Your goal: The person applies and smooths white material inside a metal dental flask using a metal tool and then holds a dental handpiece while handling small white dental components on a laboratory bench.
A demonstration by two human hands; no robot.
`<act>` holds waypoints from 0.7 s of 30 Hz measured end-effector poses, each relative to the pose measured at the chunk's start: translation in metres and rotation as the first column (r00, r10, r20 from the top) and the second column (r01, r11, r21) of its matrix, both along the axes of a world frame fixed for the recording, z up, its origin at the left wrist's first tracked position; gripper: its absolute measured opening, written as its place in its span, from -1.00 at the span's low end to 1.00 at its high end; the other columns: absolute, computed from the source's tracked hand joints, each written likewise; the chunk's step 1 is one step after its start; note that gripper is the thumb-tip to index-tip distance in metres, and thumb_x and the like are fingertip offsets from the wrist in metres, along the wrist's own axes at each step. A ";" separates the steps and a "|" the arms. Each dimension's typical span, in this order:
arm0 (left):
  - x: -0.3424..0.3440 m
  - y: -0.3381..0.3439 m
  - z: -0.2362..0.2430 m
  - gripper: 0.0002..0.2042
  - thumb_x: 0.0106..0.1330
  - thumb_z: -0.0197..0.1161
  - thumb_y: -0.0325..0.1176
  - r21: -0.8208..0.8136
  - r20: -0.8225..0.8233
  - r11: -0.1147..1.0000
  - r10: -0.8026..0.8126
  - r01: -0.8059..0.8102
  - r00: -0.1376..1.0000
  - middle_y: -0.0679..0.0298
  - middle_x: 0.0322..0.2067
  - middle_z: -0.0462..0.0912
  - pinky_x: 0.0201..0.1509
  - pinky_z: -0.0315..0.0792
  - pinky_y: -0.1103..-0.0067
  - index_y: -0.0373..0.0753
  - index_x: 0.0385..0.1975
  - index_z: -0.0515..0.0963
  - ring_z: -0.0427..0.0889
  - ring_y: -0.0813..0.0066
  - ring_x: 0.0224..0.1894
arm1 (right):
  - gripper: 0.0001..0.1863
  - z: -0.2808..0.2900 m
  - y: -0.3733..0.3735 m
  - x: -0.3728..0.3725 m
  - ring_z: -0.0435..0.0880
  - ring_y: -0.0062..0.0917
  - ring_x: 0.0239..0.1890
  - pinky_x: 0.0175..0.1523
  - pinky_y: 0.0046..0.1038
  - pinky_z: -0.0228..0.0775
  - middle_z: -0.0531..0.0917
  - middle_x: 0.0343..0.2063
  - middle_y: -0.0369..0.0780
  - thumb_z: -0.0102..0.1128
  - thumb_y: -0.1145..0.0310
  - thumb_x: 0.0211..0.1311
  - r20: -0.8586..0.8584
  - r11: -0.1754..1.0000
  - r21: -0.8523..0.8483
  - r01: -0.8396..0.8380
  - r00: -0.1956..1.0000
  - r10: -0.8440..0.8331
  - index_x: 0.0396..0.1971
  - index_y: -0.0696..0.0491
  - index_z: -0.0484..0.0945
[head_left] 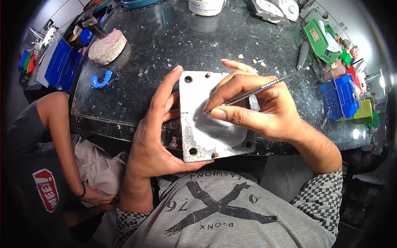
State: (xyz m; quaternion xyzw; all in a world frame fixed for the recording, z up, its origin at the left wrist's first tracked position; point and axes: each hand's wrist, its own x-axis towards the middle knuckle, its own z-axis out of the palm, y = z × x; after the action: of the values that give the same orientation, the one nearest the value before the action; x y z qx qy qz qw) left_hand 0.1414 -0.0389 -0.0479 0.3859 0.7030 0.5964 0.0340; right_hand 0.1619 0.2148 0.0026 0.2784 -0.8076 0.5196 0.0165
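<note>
We see our left hand with fingers wrapped round a flat grey metal plate at the speckled dark counter edge, right hand fingers pinching a thin metal tool on its smooth grey lump, blue mould and round pink block behind

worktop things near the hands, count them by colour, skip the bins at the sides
Grey: 2, the square metal plate in the left hand and the thin metal tool in the right hand
Blue: 1, the curved blue piece
Pinkish: 1, the round plaster block
Total: 4
</note>
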 end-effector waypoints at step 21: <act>0.000 0.000 0.000 0.50 -0.47 0.86 -0.26 -0.002 -0.001 1.000 -0.009 0.009 1.000 -0.21 0.55 0.06 0.52 0.32 0.24 -0.39 0.58 -0.08 0.31 -0.03 0.52 | -0.89 0.008 -0.009 0.009 0.74 -0.54 -0.16 0.53 -0.05 0.10 0.80 -0.34 -0.35 0.53 0.39 0.20 -0.213 0.992 0.121 0.031 0.977 -0.005 -0.28 0.03 0.81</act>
State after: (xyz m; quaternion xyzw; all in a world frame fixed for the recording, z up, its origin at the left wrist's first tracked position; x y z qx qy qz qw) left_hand 0.1417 -0.0387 -0.0479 0.3893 0.7018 0.5955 0.0366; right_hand 0.1705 0.2056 0.0103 0.3255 -0.8344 0.4355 0.0901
